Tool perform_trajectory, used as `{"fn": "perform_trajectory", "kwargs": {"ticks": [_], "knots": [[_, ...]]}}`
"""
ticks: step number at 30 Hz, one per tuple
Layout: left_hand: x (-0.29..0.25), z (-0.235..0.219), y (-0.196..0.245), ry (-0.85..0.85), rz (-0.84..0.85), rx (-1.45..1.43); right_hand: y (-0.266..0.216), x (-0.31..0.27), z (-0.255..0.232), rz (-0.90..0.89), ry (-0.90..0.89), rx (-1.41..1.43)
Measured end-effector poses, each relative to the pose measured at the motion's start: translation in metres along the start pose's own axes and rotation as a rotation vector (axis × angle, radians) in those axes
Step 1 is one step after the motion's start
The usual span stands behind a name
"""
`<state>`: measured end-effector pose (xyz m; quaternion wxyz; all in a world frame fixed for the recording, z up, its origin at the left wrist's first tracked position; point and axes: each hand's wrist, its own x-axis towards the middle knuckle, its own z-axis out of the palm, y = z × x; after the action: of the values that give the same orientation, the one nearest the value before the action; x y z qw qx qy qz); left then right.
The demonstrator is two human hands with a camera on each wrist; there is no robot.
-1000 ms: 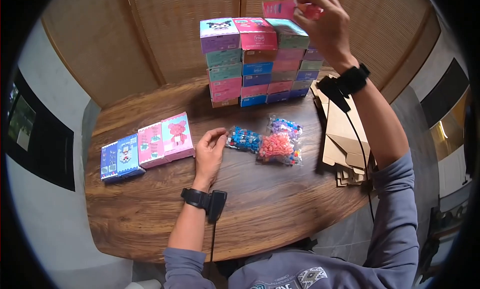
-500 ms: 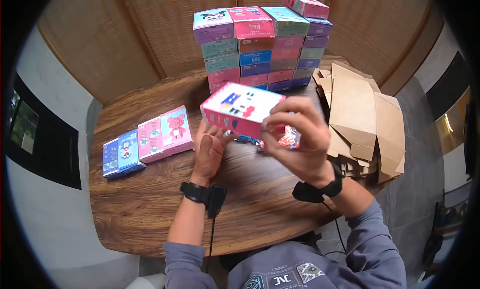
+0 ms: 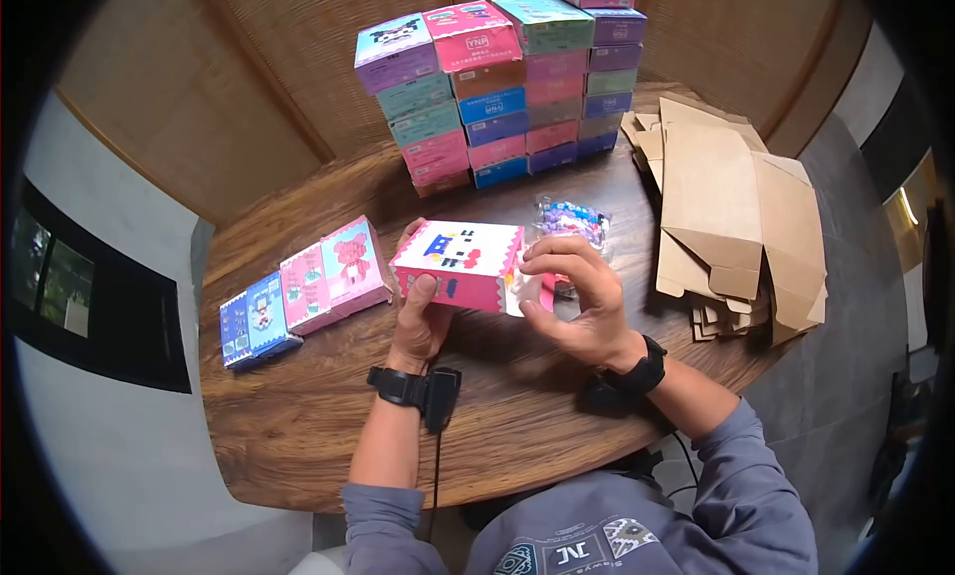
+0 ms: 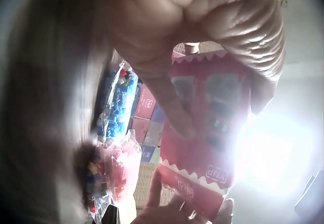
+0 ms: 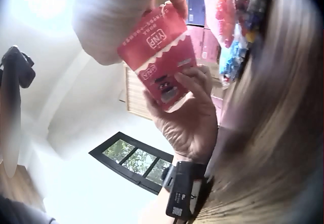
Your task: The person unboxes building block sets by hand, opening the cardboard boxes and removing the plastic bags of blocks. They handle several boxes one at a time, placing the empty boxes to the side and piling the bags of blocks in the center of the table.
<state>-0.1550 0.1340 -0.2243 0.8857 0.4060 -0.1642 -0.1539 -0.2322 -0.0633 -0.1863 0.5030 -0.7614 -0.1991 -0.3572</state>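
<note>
A pink and white toy-brick box (image 3: 460, 252) is held up over the middle of the table. My left hand (image 3: 421, 321) grips its left end, thumb on the near side. At the other end my right hand (image 3: 592, 311) pinches the box's end flap (image 5: 158, 35), which is swung out. Behind the hands lies a clear bag of purple and blue bricks (image 3: 575, 222). In the left wrist view there are also a bag of blue bricks (image 4: 120, 102) and a bag of salmon-pink bricks (image 4: 119, 168); the box and hands mostly hide these from the head camera.
Several colourful boxes (image 3: 497, 107) form a tall stack at the back of the wooden table (image 3: 328, 426). A pink box (image 3: 338, 277) and a blue box (image 3: 259, 316) lie at left. Flattened brown cartons (image 3: 736, 207) are piled at right.
My right hand has brought the pink box from above the stack down to the middle. The left hand has taken hold of it, and the flap at its right end now stands out.
</note>
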Motion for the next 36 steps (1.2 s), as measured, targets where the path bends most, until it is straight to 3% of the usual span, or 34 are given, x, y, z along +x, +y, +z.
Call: {"fn": "perform_trajectory", "kwargs": {"ticks": [7, 11, 15, 32, 36], "knots": [[0.004, 0.002, 0.003, -0.005, 0.038, 0.027, 0.003, -0.004, -0.013, 0.128, -0.111, 0.052], [0.005, 0.003, 0.001, 0.016, 0.074, 0.029, 0.008, -0.01, -0.008, 0.387, -0.025, 0.205], [0.004, 0.004, 0.0, -0.025, 0.043, 0.049, 0.015, -0.014, -0.008, 0.489, -0.084, 0.31], [0.008, -0.002, -0.002, -0.013, 0.039, 0.061, 0.013, -0.013, -0.002, 0.552, -0.125, 0.247], [0.007, 0.001, 0.0, 0.056, 0.033, -0.04, 0.009, -0.012, 0.004, 0.898, -0.186, 0.711]]}}
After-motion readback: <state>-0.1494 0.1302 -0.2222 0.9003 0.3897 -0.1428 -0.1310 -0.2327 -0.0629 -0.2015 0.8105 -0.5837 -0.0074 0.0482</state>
